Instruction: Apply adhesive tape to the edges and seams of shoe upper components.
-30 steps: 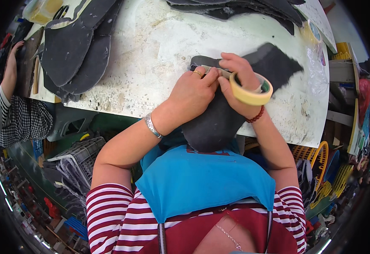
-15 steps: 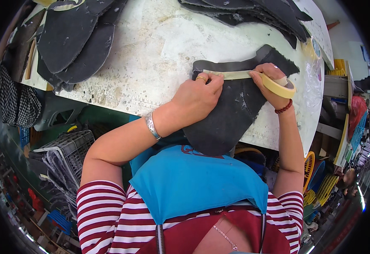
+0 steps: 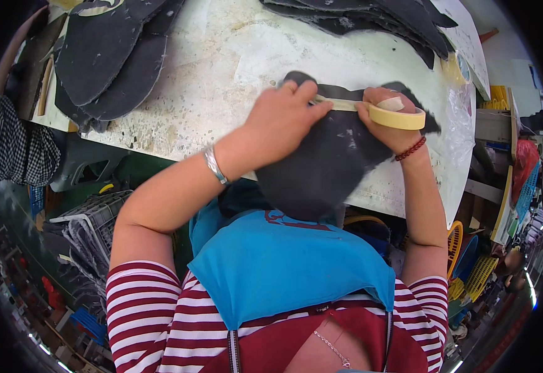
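A dark grey cut sheet piece [image 3: 321, 168] lies on the worn white table [image 3: 221, 81] and hangs over its near edge. My left hand [image 3: 280, 121] presses the free end of a strip of beige masking tape onto the sheet. My right hand [image 3: 386, 121] grips the roll of masking tape [image 3: 399, 115], with the strip stretched between the two hands across the top of the sheet.
Stacks of similar dark sheets lie at the table's far left [image 3: 103, 56] and far right [image 3: 371, 18]. Another person's checked sleeve [image 3: 10, 149] shows at the left edge. A wire basket [image 3: 91, 217] stands below the table; yellow and blue baskets [image 3: 470, 261] stand at the right.
The roll has moved right, away from my left hand, drawing out a longer strip of tape. The view has shifted, so the sheet sits more to the right.
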Available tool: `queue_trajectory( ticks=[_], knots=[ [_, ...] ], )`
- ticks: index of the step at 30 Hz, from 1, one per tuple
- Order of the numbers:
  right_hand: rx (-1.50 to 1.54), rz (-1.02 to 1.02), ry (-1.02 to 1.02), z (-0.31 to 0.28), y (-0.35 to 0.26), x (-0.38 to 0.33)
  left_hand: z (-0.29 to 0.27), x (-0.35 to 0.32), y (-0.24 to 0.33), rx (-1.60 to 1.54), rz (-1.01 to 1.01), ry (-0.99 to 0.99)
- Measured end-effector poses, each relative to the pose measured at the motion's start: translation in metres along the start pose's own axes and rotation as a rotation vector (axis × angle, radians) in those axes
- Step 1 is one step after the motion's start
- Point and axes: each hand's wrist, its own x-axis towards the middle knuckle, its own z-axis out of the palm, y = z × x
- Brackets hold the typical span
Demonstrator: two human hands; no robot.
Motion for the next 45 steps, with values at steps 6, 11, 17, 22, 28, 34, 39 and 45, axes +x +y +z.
queue_trajectory(
  ticks=[6,11,17,22,28,34,39,45],
  knots=[
    [-0.111,0.062,0.206,0.005,-0.053,-0.007,-0.024,0.032,-0.005,0.223,0.179,0.084],
    [-0.064,0.169,0.229,0.014,-0.059,-0.022,0.012,0.018,0.031,-0.173,0.140,0.122],
    [0.666,0.281,0.390,0.019,-0.061,-0.027,0.026,-0.002,0.031,-0.105,0.135,0.111],
    [0.393,-0.026,0.419,0.012,-0.055,-0.030,0.025,-0.001,0.024,-0.056,0.160,0.101],
    [-0.031,-0.012,0.261,-0.021,0.018,-0.072,0.022,-0.005,0.029,-0.051,0.110,0.083],
    [0.393,0.204,0.295,0.001,0.010,-0.074,0.020,-0.002,0.030,-0.052,0.112,0.070],
    [0.248,0.163,0.246,0.003,0.007,-0.065,0.011,0.007,0.033,-0.029,0.115,0.029],
    [0.029,0.132,0.230,-0.002,-0.005,-0.058,0.000,0.046,0.049,0.005,0.123,-0.037]
  ],
)
